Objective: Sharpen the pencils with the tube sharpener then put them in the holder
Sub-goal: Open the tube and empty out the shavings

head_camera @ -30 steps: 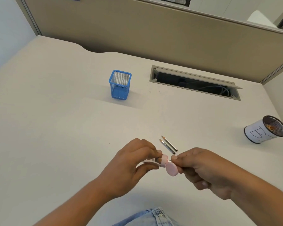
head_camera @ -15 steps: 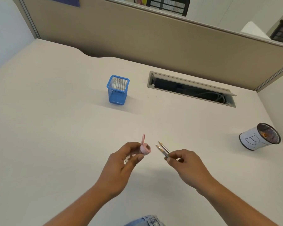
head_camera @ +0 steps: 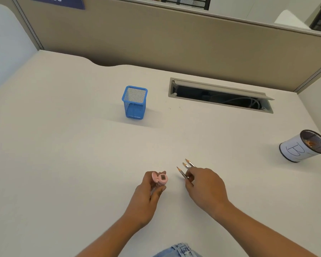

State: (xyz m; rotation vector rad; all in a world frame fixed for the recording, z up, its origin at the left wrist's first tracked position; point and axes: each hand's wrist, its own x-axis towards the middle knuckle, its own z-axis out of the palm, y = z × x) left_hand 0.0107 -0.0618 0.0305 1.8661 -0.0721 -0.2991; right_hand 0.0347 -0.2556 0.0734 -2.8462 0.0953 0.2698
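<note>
My left hand grips the pink tube sharpener upright, its lid flipped open beside the blade opening. My right hand pinches a grey pencil, sharp tip pointing up and left, just right of the sharpener. Two more sharpened pencils lie on the desk right behind my right fingers, their lower ends hidden by the hand. The blue mesh holder stands upright and empty toward the back of the desk, well away from both hands.
A round black mesh cup wrapped in white paper marked "B" stands at the right edge with shavings inside. An open cable slot cuts into the desk behind. A beige partition borders the back.
My hands have come apart: the right pulled a pencil out of the sharpener and now holds it near the two lying pencils. The left turned the sharpener's opening toward me.
</note>
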